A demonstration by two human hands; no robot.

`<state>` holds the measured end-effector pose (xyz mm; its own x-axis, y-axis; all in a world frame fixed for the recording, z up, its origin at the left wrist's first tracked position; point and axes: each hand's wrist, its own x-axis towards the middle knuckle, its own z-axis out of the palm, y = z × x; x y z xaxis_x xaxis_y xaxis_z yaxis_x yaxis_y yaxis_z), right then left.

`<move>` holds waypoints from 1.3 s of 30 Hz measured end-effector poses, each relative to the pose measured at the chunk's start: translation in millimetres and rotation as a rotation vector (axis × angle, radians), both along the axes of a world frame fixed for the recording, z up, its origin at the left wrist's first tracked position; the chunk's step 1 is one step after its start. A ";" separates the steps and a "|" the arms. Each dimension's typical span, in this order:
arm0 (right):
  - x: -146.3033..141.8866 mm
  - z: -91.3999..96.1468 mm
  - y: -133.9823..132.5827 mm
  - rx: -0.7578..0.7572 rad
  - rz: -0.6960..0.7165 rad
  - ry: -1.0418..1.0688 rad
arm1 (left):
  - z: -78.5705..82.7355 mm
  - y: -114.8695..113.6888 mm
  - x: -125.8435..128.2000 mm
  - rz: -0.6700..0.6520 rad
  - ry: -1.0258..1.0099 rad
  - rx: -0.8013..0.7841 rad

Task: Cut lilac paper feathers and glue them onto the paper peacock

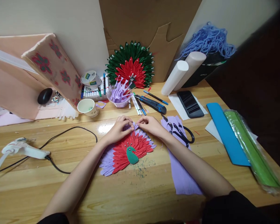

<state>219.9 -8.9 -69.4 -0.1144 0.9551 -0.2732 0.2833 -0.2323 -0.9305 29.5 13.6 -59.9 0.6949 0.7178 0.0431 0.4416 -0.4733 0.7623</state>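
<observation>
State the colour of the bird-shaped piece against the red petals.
The bird-shaped piece is green, seen best in the head view, the only one here.

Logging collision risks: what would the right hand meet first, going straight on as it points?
The right hand, seeming to pinch the purple petal, would likely meet the left hand first; depth is unclear.

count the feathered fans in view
2. The purple-and-red fan lies on the table, left hand and right hand at its edge; the green-and-red fan stands before brown cardboard.
</observation>
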 end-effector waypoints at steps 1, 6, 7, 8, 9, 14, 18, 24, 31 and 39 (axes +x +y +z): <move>-0.7 0.1 -0.1 0.001 -0.005 -0.005 | -0.1 0.2 -0.1 -0.004 -0.007 0.002; -3.2 -2.3 -1.9 0.052 -0.029 -0.122 | -0.5 0.1 -0.3 0.009 0.004 0.009; -3.6 -3.0 -2.4 0.069 -0.038 -0.149 | -0.6 0.0 -0.1 0.012 0.011 0.010; -3.9 -3.7 -3.0 0.086 -0.047 -0.173 | -0.7 -0.1 0.2 0.015 0.014 0.012; -4.2 -4.2 -3.6 0.104 -0.054 -0.193 | -0.8 -0.2 0.5 0.016 0.016 0.014; -6.7 -4.0 -6.2 0.159 -0.057 -0.264 | -2.5 -0.5 1.3 0.025 0.003 0.043; -2.6 -1.0 -5.3 0.249 0.003 -0.322 | -3.2 0.9 -0.3 0.030 -0.037 0.056; 15.3 11.9 4.8 0.541 0.384 -0.421 | -0.6 7.7 -7.5 0.152 -0.068 0.027; 17.3 14.6 20.4 0.717 0.713 -0.525 | -5.8 10.0 -10.3 0.175 -0.072 0.064; 18.5 15.2 36.7 0.710 0.808 -0.487 | -14.1 10.6 -9.7 0.175 -0.082 0.096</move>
<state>238.5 27.8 -54.2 -0.7856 0.6092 0.1081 0.4719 0.7029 -0.5321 19.8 24.2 -74.0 0.5514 0.8170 0.1688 0.4616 -0.4673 0.7540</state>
